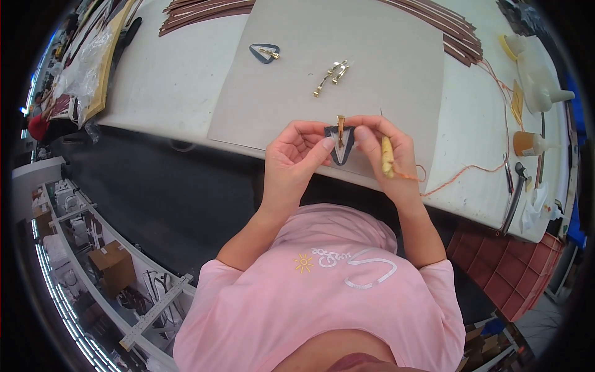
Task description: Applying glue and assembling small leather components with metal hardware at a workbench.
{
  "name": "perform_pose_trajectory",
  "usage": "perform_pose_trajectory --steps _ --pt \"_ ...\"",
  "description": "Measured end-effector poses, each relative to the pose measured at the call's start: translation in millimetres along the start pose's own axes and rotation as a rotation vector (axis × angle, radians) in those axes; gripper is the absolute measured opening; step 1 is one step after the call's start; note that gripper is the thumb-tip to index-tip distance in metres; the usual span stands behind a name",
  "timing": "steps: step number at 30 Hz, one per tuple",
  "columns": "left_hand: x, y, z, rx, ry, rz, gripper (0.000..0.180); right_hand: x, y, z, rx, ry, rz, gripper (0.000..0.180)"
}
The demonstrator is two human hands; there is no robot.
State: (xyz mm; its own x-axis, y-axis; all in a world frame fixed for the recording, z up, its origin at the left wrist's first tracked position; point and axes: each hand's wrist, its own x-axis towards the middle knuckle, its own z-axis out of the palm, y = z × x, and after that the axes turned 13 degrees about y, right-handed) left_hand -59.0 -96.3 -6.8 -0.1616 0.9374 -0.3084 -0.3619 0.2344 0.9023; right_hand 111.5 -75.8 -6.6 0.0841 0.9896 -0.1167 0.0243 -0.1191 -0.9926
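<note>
Near the table's front edge, my left hand [297, 150] pinches the left side of a dark triangular piece [339, 159] with a pale centre, its point toward me. A gold metal clasp [341, 127] lies along its middle and sticks out past its wide end. My right hand [378, 141] grips the right side of the same piece. Tucked in that hand is a pale yellow tool handle [387, 158], with a thin spike showing beyond the fingers, like an awl. An orange cord [466, 171] trails from the handle to the right.
Farther off on the grey board [291, 25] lie a similar triangular piece [265, 53] and several loose gold clasps [331, 77]. Brown strips [207, 13] lie at the far side. White bottle [539, 74], amber glue bottle [530, 144] and hand tools [515, 197] stand or lie at right.
</note>
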Motion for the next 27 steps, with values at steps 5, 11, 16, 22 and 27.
perform_pose_trajectory --steps 5,11,16,22,27 --pt "0.1 -1.7 2.1 -0.038 0.014 0.065 0.02 -9.4 1.7 5.7 0.05 -0.038 0.012 0.012" --pt "-0.3 -2.0 0.9 -0.002 0.013 0.087 0.018 -9.2 -1.9 4.1 0.036 -0.05 0.004 0.012" --pt "1.2 -6.0 -1.4 0.026 0.014 0.113 0.014 -9.6 2.8 0.9 0.035 -0.066 0.056 0.011" --pt "-1.8 -4.8 3.1 -0.016 -0.044 -0.012 0.013 -13.0 7.7 3.1 0.13 -0.02 0.091 0.013" --pt "-2.0 -6.6 -3.3 -0.037 -0.041 -0.099 0.013 -15.8 10.5 1.1 0.08 0.016 -0.001 0.015"
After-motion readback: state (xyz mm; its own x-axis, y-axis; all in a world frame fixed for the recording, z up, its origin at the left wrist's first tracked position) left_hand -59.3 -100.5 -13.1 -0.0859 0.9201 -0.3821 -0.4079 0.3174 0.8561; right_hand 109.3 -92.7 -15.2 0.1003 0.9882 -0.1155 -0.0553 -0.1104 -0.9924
